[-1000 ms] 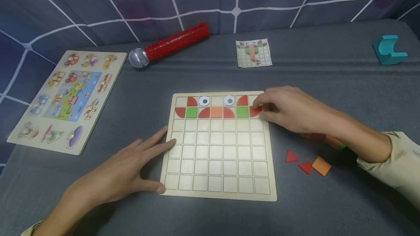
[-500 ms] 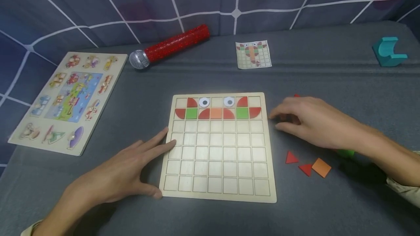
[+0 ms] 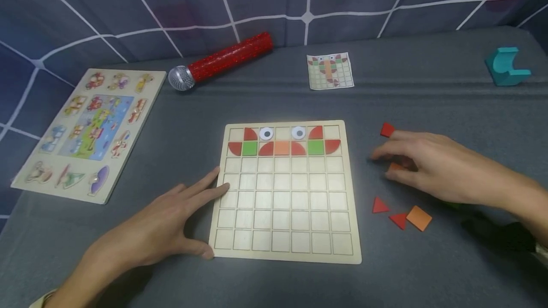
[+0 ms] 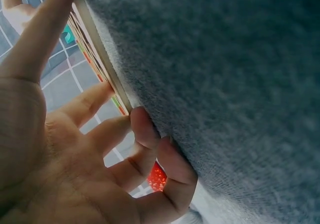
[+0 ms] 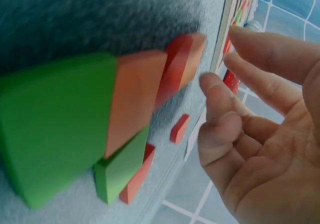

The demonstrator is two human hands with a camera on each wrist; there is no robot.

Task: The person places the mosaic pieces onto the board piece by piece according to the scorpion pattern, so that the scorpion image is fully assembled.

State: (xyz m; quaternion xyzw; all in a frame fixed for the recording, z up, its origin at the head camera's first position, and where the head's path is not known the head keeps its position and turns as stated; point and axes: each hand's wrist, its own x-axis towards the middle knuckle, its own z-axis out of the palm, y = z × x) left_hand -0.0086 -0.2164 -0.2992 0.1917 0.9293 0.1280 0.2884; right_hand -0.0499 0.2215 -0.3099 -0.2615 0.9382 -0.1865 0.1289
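A wooden grid board (image 3: 282, 217) lies in the middle of the head view. Its top two rows bear red quarter-round tiles, green square tiles (image 3: 316, 147), an orange one and two eye tiles (image 3: 266, 133). My left hand (image 3: 156, 227) rests at the board's left edge, thumb by the lower corner and two fingertips on the rim. To the right of the board my right hand (image 3: 445, 168) is over loose tiles with nothing between its fingertips. The right wrist view shows a green tile (image 5: 60, 124) and an orange tile (image 5: 135, 94) beside that hand.
Red triangles (image 3: 379, 205) and an orange square (image 3: 419, 218) lie below the right hand, a red tile (image 3: 387, 129) above it. Behind are a pattern card (image 3: 329, 77), a red microphone (image 3: 231, 56) and a teal holder (image 3: 505, 70). A picture puzzle (image 3: 150, 80) lies left.
My right hand has let go of a red quarter-round tile at the right end of the second row and moved right, over the loose tiles. The left hand stays by the board.
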